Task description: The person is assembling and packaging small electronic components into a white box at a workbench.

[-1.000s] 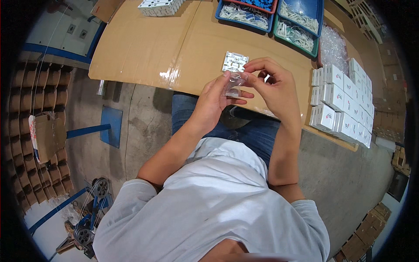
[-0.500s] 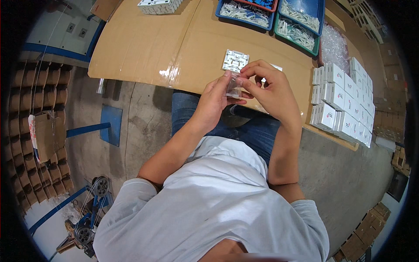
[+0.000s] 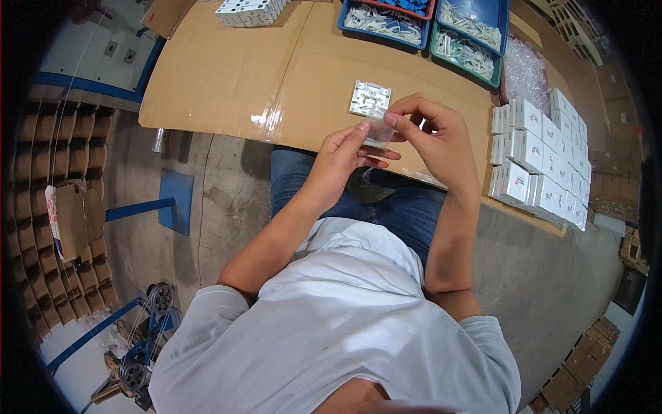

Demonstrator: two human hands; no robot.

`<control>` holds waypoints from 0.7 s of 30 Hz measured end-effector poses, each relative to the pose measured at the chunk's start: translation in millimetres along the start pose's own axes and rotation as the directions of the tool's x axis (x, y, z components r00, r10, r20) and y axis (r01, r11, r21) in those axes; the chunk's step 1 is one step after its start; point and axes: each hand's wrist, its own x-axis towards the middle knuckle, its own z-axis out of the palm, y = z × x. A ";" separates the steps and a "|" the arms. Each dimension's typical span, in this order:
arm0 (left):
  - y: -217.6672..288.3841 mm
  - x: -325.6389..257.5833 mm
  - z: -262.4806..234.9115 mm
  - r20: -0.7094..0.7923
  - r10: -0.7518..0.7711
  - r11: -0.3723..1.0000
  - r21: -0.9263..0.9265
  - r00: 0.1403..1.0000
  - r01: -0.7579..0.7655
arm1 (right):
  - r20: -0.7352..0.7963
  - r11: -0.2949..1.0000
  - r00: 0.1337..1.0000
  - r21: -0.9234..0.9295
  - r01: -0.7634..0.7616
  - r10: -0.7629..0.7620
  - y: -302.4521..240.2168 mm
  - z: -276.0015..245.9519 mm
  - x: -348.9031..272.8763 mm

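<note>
Between my two hands, above the near edge of the table, is a small clear plastic bag. My left hand pinches its left side with thumb and fingers. The thumb and forefinger of my right hand grip its upper right corner. What the bag contains, if anything, is too small to make out. Just beyond my fingers a square white plastic plate with small fittings lies on the cardboard-covered table.
Blue and green trays of small white parts stand at the far right, beside a heap of clear bags. White boxes are stacked on the right edge. More white plates sit at the far left.
My right hand has moved slightly right, drawing the bag's upper corner out, so more of the bag shows between my hands. The left hand stays nearly in place.
</note>
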 end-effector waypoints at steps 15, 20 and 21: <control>-4.6 13.1 0.6 0.004 -0.048 0.955 -0.292 0.999 0.047 | 0.086 0.966 0.996 0.257 0.006 -0.029 9.1 -4.7 -0.5; -7.9 15.8 -3.5 0.141 0.017 0.972 -0.234 0.990 0.017 | 0.066 0.970 0.997 0.241 0.022 -0.039 10.1 -7.7 -2.0; -8.3 15.5 -2.4 0.143 0.017 0.972 -0.233 0.990 0.017 | 0.064 0.970 0.997 0.241 0.023 -0.039 10.5 -8.2 -1.7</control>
